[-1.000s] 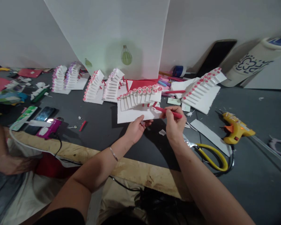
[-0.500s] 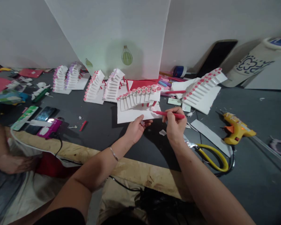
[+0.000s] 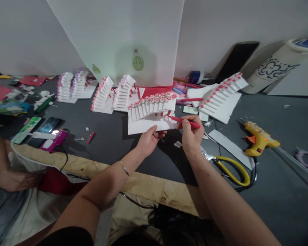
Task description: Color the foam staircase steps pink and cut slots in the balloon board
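Observation:
My left hand grips the near edge of a white board, thumb on top and fingers beneath. On this board stands a small white curved staircase with red roses along its raised side and red posts under its high end. Between the fingers of my right hand is a red pen. Its tip points left, at a small white and pink flower beside the posts; whether it touches the flower I cannot tell.
Similar model stairs stand left and right. Yellow-handled scissors, a yellow glue gun and a white paper strip lie right. Phones, a purple power strip and another person's hand are at left.
The pen in my right hand has shifted slightly, its tip going up from below the small flower to its upper side. My left hand and the board stay put.

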### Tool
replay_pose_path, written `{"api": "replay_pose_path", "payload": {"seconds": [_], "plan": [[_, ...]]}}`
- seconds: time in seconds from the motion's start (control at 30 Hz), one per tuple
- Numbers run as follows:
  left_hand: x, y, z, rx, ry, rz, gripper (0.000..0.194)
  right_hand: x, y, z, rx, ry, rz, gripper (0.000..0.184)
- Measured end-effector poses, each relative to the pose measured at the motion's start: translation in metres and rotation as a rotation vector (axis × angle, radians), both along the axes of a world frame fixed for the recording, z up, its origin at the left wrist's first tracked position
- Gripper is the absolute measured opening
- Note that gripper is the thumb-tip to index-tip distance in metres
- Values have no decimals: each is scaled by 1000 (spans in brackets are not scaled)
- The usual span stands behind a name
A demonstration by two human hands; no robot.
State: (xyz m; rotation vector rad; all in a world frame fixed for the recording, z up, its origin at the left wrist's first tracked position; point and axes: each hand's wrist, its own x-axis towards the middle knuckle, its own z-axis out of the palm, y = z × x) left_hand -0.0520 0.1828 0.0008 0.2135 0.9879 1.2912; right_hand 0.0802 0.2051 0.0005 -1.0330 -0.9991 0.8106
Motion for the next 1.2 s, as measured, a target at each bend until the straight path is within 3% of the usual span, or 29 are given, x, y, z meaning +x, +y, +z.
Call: {"api": "replay_pose_path", "payload": {"seconds": [0.3,0.5,1.2], "plan": [[0,0,0,0,17,-1,15,2,-1,2,7,13,-37,7],[1,1,1,2,10,5,6,1,0,0,-24,-31,-11,6],[1,1,1,3,9,15,11,1,-2,0,17,3,-3,7]]}}
